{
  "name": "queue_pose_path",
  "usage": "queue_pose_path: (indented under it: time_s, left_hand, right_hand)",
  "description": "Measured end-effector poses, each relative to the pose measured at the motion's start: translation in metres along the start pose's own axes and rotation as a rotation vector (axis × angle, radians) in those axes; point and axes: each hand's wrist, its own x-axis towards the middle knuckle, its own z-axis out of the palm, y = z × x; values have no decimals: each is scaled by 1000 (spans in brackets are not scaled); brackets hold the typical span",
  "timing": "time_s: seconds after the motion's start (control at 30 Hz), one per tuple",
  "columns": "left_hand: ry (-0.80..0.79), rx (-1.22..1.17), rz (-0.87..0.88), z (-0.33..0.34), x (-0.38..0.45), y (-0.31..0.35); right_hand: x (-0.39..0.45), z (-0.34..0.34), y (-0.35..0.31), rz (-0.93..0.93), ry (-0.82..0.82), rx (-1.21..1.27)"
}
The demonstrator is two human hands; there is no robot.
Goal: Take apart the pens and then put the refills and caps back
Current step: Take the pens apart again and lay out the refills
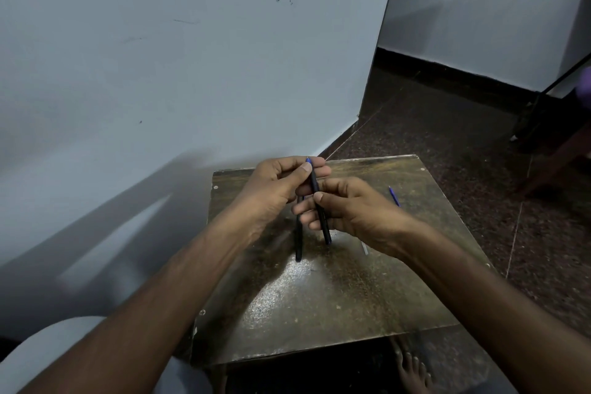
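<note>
Pen barrel [319, 205], black with a blue tip, is pinched at its top by the left hand [275, 184] and mid-length by the right hand [348, 206], above the surface [319, 297]; a second black barrel [299, 240] lies below the hands, a blue refill [394, 196] just right of them.

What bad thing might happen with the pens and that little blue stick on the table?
The blue refill lies loose near the right edge of the small table, so a bump from the right hand might roll it onto the floor. Both hands pinch one dark pen where a blue tip pokes out by the left hand; pushing crookedly may bend it. The second dark pen beneath the hands could get knocked away.
</note>
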Motion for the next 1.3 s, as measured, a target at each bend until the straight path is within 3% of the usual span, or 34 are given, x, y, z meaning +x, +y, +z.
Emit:
queue_pose_path:
  time_s: [0.3,0.63,0.73,0.87,1.1,1.3]
  left_hand:
    - [78,120,109,2,-1,5]
    - [216,268,67,1,-2,-1]
    - [141,323,-32,0,2,2]
    - [-32,154,-50,8,-1,2]
    - [169,282,-4,7,-3,-5]
    - [30,278,-16,4,-3,2]
  right_hand:
    - [2,-4,-1,4,89,-16]
    - [-9,12,-3,-70,366,-275]
    - [-10,13,-3,-84,358,-252]
    - [-6,12,-3,-51,392,-235]
    - [-6,14,3,-106,372,-353]
    - [-4,12,1,-63,444,-275]
